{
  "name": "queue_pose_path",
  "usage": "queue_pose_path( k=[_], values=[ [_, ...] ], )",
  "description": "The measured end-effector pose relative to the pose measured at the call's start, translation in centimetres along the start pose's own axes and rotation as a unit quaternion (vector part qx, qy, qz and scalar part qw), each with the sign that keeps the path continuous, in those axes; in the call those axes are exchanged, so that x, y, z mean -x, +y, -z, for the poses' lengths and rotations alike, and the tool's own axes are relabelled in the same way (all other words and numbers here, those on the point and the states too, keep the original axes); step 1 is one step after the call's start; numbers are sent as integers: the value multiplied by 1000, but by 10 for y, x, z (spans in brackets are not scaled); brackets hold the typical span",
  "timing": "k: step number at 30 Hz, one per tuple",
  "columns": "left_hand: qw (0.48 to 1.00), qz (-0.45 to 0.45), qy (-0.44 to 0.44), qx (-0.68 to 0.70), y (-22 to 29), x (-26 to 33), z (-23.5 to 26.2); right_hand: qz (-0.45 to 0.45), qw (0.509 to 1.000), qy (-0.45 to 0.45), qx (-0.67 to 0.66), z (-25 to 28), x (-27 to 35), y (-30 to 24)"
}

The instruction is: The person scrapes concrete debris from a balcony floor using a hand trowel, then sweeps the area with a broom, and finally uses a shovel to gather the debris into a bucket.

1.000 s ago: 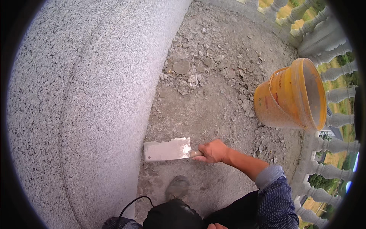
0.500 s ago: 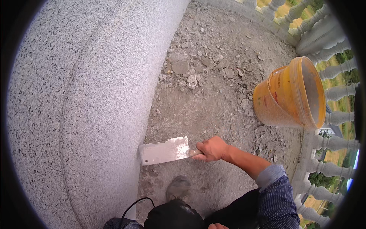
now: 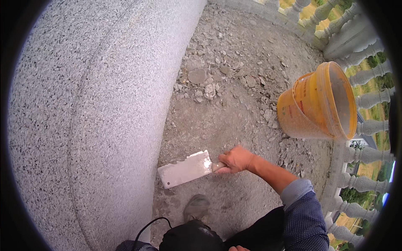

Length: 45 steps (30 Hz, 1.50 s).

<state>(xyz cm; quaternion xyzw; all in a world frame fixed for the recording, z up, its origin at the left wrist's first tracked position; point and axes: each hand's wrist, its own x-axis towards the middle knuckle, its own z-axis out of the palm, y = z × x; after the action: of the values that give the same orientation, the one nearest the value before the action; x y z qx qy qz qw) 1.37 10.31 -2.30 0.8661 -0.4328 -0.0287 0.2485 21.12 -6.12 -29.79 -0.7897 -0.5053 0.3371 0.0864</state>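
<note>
My right hand point(image 3: 237, 159) is closed round the short handle of a cleaver point(image 3: 186, 169). Its broad, pale, dusty blade points left, with a jagged edge on the far side and a small hole near the tip corner. That tip sits a little apart from the speckled grey wall point(image 3: 113, 125), over the dusty ground point(image 3: 201, 129). Only a sliver of my left hand point(image 3: 238, 248) shows at the lower edge, and its fingers are mostly cut off from view.
A yellow bucket point(image 3: 307, 106) stands to the right, beside a pale balustrade point(image 3: 364, 155). Broken rubble point(image 3: 205, 81) litters the far ground. My shoe point(image 3: 197, 207) is just below the blade, and a black cord point(image 3: 146, 226) loops near the wall.
The cleaver's tip has come away from the wall, moving slightly right and nearer to me, so the blade slants more. My right hand has risen slightly in the picture. The bucket stays put.
</note>
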Motion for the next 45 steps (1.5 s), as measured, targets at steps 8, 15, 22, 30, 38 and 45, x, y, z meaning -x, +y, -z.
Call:
queue_pose_path(
  k=[8, 15, 22, 30, 38, 45],
  values=[
    [1000, 5, 15, -7, -4, -2, -1, -340, 921, 117, -152, 32, -20, 28],
    [1000, 18, 6, -8, 0, -2, -4, -206, 977, 26, -42, 14, -19, 11],
    [1000, 14, 4, -6, -1, -2, 3, -401, 885, 195, -134, 32, -26, 47],
    [1000, 11, 4, 16, -7, -2, 4, -265, 959, 28, -95, 20, -21, 5],
    [1000, 1, 23, -4, -4, -1, -4, -384, 904, 168, -82, 46, -10, 72],
    [1000, 0, 0, 18, 0, 2, -1, -300, 942, 103, -107, 36, -14, 19]
  ],
)
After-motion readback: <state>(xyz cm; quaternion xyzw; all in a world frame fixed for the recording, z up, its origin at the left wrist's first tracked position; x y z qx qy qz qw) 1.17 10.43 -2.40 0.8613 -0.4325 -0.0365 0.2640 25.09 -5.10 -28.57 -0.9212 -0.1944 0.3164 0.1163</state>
